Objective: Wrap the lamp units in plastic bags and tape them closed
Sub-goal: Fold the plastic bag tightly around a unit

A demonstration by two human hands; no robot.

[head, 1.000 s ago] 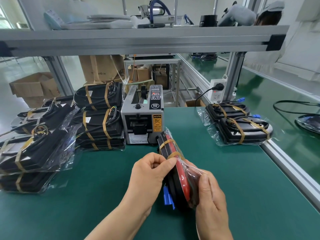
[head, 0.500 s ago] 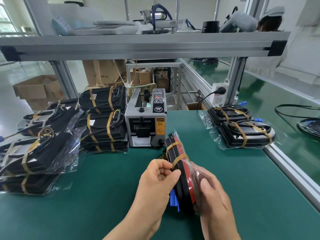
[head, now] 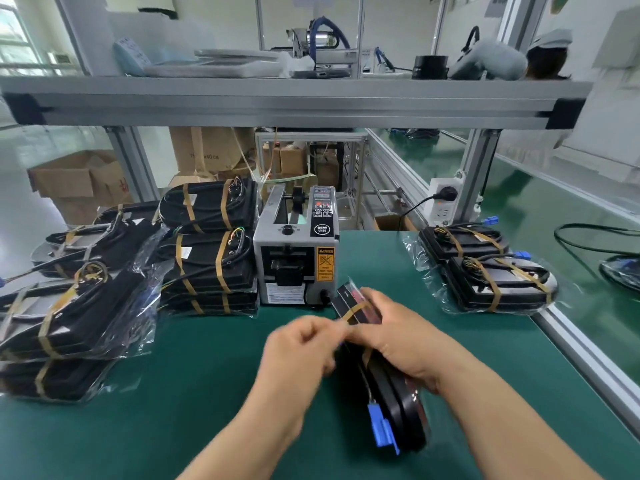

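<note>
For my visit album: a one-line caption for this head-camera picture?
Right hand grips a bagged lamp unit on edge; left hand pinches its tape strip, near a tape dispenser.

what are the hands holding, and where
The lamp unit, on edge: the right hand grips over its upper half; the left hand pinches at the tape band near its top, though blurred.

I look across a green-topped workbench [head: 138,427] beneath an aluminium-framed shelf [head: 277,102]; cardboard boxes [head: 79,181] stand on the pale, glossy floor [head: 20,216] beyond, daylight entering a window [head: 17,46] at far left.
</note>
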